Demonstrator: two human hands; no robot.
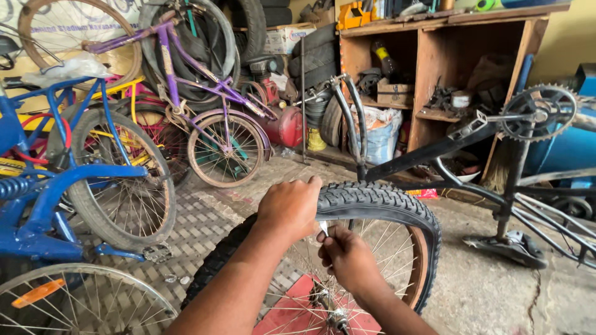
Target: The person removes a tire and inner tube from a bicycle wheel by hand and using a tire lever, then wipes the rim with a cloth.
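A bicycle wheel with a knobby black tyre stands upright in front of me, its spokes and hub showing below. My left hand grips the top of the tyre and rim, fingers curled over the far side. Just under it, inside the rim, my right hand is closed on a small silvery tool held against the spokes near the rim. The tool's exact kind is too small to tell.
An upside-down black bicycle frame with a chainring stands behind the wheel. A blue bicycle is at left, a purple one behind it. Wooden shelves with parts line the back wall. A loose wheel lies at bottom left.
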